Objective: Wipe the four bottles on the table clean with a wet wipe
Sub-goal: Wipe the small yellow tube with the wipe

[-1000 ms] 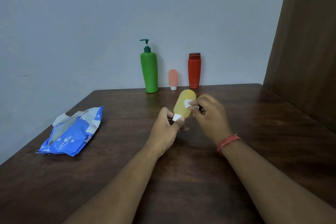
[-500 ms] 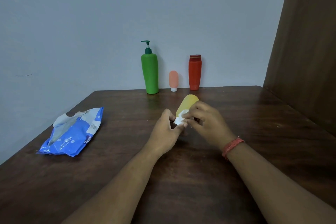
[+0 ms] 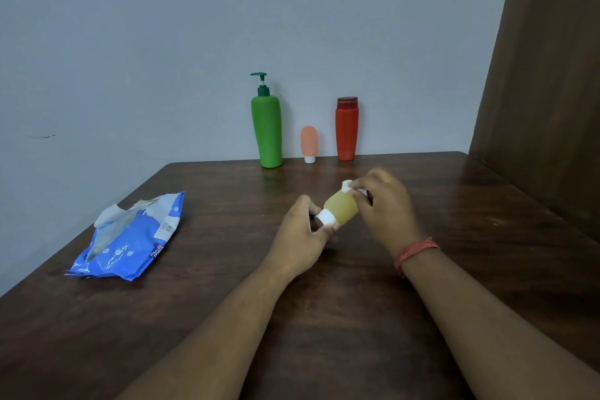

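Left grip: the left hand [image 3: 302,232] pinches the white screw cap [image 3: 325,217] of a small, soft, translucent yellow squeeze bottle [image 3: 341,211] between thumb and fingertips, closed on the cap end.
Right grip: the right hand [image 3: 384,204] has its fingers curled around a small wad of white wet wipe [image 3: 346,186], pressing it against the rounded far end of the yellow bottle; a little more white shows under the fingers.
Held bottle: lifted off the dark brown wooden worktop [image 3: 227,318], tilted, cap towards the person and lower left, rounded end up and to the right, between both hands.
Wrist: a red-orange thread band [image 3: 415,252] circles the right wrist.
Back row: three bottles stand upright at the far edge of the worktop, against the pale grey wall [image 3: 194,42]: a tall green plastic pump bottle [image 3: 267,133] on the left, a small peach-pink squeeze bottle [image 3: 308,143] standing on its white cap in the middle, a red plastic bottle with a darker red cap [image 3: 347,128] on the right. They are apart from one another and well apart from the hands.
Wipes pack: a crumpled blue and white soft plastic packet [image 3: 130,240] lies flat on the left of the worktop, its top flap torn open.
Right side: a brown wooden panel [image 3: 545,91] rises beside the worktop.
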{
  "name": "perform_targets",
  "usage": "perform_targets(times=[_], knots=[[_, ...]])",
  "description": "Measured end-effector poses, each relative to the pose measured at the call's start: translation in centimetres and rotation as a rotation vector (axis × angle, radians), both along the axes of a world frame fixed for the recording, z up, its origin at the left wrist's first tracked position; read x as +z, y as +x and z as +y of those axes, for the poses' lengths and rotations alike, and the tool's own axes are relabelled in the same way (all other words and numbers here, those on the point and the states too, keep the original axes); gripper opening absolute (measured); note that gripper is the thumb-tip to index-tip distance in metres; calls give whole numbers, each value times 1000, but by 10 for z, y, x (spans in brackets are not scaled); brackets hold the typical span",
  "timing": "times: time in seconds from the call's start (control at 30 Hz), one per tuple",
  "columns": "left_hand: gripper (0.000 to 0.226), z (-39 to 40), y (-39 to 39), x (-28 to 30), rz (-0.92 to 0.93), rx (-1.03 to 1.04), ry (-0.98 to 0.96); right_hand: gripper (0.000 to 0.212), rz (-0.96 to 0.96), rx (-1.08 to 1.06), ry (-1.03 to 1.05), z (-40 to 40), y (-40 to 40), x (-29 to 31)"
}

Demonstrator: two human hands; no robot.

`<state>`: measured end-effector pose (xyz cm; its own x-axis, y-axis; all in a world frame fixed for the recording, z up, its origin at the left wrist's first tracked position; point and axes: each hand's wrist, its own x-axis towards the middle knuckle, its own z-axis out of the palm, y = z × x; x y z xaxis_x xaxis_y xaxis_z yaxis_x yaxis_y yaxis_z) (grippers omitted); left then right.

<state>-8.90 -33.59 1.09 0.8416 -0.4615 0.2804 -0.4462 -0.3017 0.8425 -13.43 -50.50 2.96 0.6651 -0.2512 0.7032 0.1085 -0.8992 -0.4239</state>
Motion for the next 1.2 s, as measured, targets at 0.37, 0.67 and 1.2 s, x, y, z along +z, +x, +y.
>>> perform_targets(times=[0.37, 0.67, 1.2], knots=[[30, 0, 5, -2, -302, 60, 103, 17, 87, 53, -37, 7, -4, 1], [40, 2, 9, -1, -511, 42, 135, 20, 240, 67, -17, 4, -2, 3], [30, 9, 14, 2, -635, 66, 175, 16, 165, 235, -36, 19, -8, 1]])
